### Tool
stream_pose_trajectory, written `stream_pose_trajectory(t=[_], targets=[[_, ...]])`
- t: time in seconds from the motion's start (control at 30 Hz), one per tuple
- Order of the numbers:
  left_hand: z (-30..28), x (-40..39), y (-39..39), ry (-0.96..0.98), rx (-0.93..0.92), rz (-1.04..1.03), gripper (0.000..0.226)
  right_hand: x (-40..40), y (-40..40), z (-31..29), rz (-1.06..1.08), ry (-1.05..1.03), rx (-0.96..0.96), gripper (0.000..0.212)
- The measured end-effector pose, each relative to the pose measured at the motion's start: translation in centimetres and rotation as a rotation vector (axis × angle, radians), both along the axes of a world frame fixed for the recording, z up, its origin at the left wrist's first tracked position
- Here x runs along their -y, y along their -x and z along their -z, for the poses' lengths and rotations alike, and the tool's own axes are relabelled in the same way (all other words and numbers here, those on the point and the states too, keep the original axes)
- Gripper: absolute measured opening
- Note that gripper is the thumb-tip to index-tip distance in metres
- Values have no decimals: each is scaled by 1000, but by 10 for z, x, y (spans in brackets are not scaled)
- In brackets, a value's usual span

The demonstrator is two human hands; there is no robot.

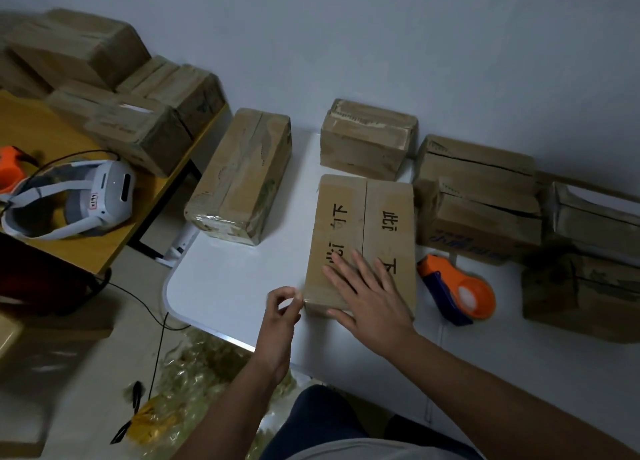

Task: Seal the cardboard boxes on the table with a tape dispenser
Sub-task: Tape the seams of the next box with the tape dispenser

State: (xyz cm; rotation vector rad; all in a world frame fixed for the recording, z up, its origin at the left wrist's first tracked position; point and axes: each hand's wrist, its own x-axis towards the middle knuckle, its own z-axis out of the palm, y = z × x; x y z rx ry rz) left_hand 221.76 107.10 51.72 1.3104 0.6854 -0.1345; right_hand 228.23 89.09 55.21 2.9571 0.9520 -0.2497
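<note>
We log the box (360, 241) with black handwritten characters lying flat near the front edge of the white worktop (225, 279), its centre seam running away from us. The right hand (367, 293) lies spread, fingers straight, pressing on the near end of the lid. The left hand (285, 304) sits at the box's near-left corner with fingers curled; it looks to be pinching something thin there, perhaps a tape end, though we cannot tell for certain. The tape dispenser (457, 286) lies unattended on the worktop just right of this box. We judge the step to be smoothing or finishing tape at the near end. Next move: free one hand, take up the dispenser, and carry on along the seam or to the open-seamed boxes (478, 196) toward the right rear edge.
</note>
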Motion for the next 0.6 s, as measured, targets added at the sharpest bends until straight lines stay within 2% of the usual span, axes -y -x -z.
stream_pose_trajectory(t=[0.1,0.27,0.33,0.5,0.6], targets=[[0,6,-2,-34,-2,-29,31,0,-1,0,1,-9,2,72],[-8,4,-10,-257,-30,-51,11,2,0,0,-4,-18,-1,73],[-13,-6,-1,-378,-26,-68,17,3,0,1,-7,-20,2,73],[-32,1,11,-472,71,204,47,0,0,1,-2,-23,17,74],[-32,6,14,-658,87,388,61,0,0,2,0,-22,23,74]])
